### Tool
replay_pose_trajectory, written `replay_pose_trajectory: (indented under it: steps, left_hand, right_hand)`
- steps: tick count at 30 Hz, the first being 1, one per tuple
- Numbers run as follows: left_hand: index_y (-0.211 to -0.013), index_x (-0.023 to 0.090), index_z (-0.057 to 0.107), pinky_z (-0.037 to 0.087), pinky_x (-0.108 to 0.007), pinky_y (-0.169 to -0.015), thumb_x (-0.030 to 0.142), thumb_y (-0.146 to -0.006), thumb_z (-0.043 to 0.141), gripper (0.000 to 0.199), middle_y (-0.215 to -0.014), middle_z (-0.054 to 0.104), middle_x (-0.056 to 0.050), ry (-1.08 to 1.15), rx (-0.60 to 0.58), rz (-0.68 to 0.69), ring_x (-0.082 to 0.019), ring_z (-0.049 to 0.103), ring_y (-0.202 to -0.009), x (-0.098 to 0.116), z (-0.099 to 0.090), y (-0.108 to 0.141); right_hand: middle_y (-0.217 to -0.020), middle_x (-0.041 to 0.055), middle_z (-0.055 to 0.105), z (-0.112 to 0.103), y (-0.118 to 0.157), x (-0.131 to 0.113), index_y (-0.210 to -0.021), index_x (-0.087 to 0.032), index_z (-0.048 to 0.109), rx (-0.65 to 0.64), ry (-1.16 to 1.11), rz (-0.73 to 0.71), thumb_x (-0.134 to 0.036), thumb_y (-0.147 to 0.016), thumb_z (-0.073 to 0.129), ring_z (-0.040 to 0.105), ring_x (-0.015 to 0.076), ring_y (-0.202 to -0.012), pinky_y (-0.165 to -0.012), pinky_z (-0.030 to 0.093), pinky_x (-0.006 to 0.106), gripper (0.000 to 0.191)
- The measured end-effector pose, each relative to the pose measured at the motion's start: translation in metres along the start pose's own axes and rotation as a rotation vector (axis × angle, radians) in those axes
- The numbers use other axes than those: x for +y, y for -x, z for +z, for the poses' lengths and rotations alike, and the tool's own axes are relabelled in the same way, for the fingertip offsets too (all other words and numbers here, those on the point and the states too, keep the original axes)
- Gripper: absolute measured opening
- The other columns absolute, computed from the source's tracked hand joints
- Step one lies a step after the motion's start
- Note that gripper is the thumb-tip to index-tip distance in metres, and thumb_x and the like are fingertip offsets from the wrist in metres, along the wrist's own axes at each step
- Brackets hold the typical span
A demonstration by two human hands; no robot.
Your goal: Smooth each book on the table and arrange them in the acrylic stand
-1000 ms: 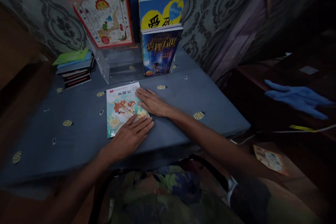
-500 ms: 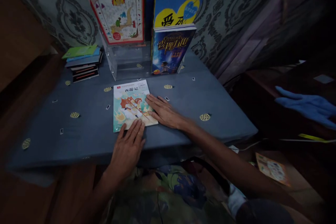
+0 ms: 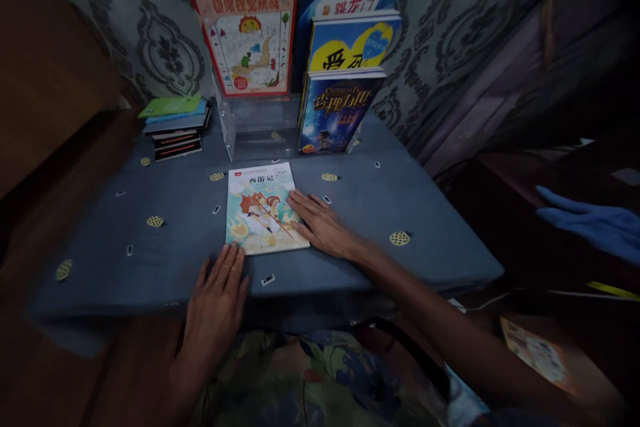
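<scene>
A thin picture book (image 3: 260, 207) with a pale cover and a costumed cartoon figure lies flat, face up, on the blue tablecloth (image 3: 185, 267). My right hand (image 3: 323, 223) rests flat over the book's right edge, its fingertips on the cover and its fingers stretched out. My left hand (image 3: 217, 297) lies by the lower left corner of the book, fingers extended and palm down, with the fingertips close to the edge. Neither hand is wrapped round anything.
Behind the book stands a clear acrylic rack (image 3: 260, 127) holding a red-bordered book (image 3: 250, 47), a yellow and blue book (image 3: 350, 47) and a dark blue book (image 3: 337, 110). A pile of books (image 3: 177, 123) sits at the back left. Off to the right lies a blue glove (image 3: 590, 220).
My left hand has slid left off the book's lower cover to its lower left corner. My right hand stays on the right edge. The whole view has shifted slightly.
</scene>
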State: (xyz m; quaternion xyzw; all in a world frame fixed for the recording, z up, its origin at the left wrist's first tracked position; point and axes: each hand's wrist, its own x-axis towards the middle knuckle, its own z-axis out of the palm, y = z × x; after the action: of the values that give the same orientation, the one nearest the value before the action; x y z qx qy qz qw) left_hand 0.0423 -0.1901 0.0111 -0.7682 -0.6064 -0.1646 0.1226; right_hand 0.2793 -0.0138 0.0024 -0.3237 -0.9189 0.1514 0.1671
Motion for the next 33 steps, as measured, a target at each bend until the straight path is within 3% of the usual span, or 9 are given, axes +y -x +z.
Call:
replay_pose_trajectory:
  steps: [5,8,11,18,23,26,29,33]
  left_hand:
    - [-0.154,0.018,0.034,0.048,-0.052,-0.104,0.027,-0.103,0.037,0.052,-0.14,0.061,-0.014,-0.021,0.028,0.026,-0.029,0.06,-0.128,-0.005,0.002,-0.007]
    - [-0.143,0.018,0.05,0.048,-0.05,-0.106,0.031,-0.104,0.035,0.044,-0.142,0.06,-0.013,-0.037,-0.03,0.057,-0.027,0.06,-0.128,-0.011,0.001,-0.018]
    - [-0.137,0.017,0.057,0.048,-0.05,-0.107,0.033,-0.104,0.034,0.042,-0.143,0.058,-0.013,-0.038,-0.123,0.097,-0.026,0.057,-0.131,-0.018,0.002,-0.038]
    - [-0.137,0.018,0.055,0.042,-0.049,-0.112,0.031,-0.105,0.035,0.041,-0.147,0.055,-0.012,0.003,-0.242,0.173,-0.024,0.054,-0.135,-0.031,0.017,-0.114]
    - [-0.133,0.018,0.057,0.039,-0.05,-0.114,0.032,-0.104,0.039,0.037,-0.145,0.057,-0.013,-0.011,-0.315,0.125,-0.026,0.057,-0.131,-0.039,0.031,-0.175]
    - [-0.129,0.017,0.059,0.039,-0.047,-0.112,0.029,-0.103,0.038,0.035,-0.143,0.059,-0.014,-0.018,-0.329,0.097,-0.026,0.058,-0.129,-0.041,0.037,-0.199]
    - [-0.125,0.017,0.061,0.044,-0.042,-0.107,0.027,-0.103,0.038,0.034,-0.141,0.061,-0.014,-0.013,-0.311,0.096,-0.025,0.062,-0.124,-0.04,0.039,-0.206]
    - [-0.129,0.013,0.059,0.048,-0.038,-0.104,0.027,-0.102,0.041,0.035,-0.143,0.058,-0.015,0.018,-0.29,0.115,-0.025,0.061,-0.125,-0.032,0.036,-0.192]
  right_hand:
    - [-0.162,0.0129,0.033,-0.002,0.002,-0.005,-0.157,-0.018,0.03,-0.009,0.02,-0.006,-0.034,-0.101,0.04,0.028,0.0267,-0.151,-0.123,0.026,0.055,0.059]
    - [-0.161,0.0136,0.035,-0.003,0.003,-0.007,-0.155,-0.017,0.035,-0.008,0.016,-0.004,-0.035,-0.102,0.04,0.028,0.0262,-0.151,-0.123,0.026,0.054,0.057]
    - [-0.16,0.014,0.037,-0.004,0.003,-0.008,-0.154,-0.015,0.038,-0.009,0.01,0.005,-0.036,-0.102,0.04,0.028,0.0263,-0.151,-0.123,0.026,0.053,0.055]
    - [-0.16,0.0124,0.037,-0.005,0.002,-0.008,-0.155,-0.02,0.036,0.013,-0.001,-0.005,-0.036,-0.102,0.042,0.031,0.0262,-0.15,-0.122,0.029,0.055,0.056]
    - [-0.159,0.0146,0.038,-0.006,0.003,-0.008,-0.155,-0.017,0.035,0.0,0.005,-0.004,-0.034,-0.102,0.041,0.03,0.0257,-0.151,-0.122,0.028,0.054,0.056]
    - [-0.159,0.013,0.04,-0.006,0.004,-0.006,-0.155,-0.019,0.035,0.009,-0.008,-0.01,-0.039,-0.103,0.04,0.029,0.0243,-0.151,-0.123,0.027,0.052,0.056]
    - [-0.159,0.0129,0.039,-0.006,0.003,-0.006,-0.155,-0.019,0.036,0.013,-0.012,-0.009,-0.04,-0.103,0.04,0.029,0.0242,-0.151,-0.123,0.027,0.052,0.056]
    - [-0.159,0.015,0.038,-0.007,0.004,-0.008,-0.153,-0.015,0.039,0.008,-0.022,0.005,-0.04,-0.103,0.041,0.028,0.0247,-0.151,-0.123,0.025,0.052,0.056]
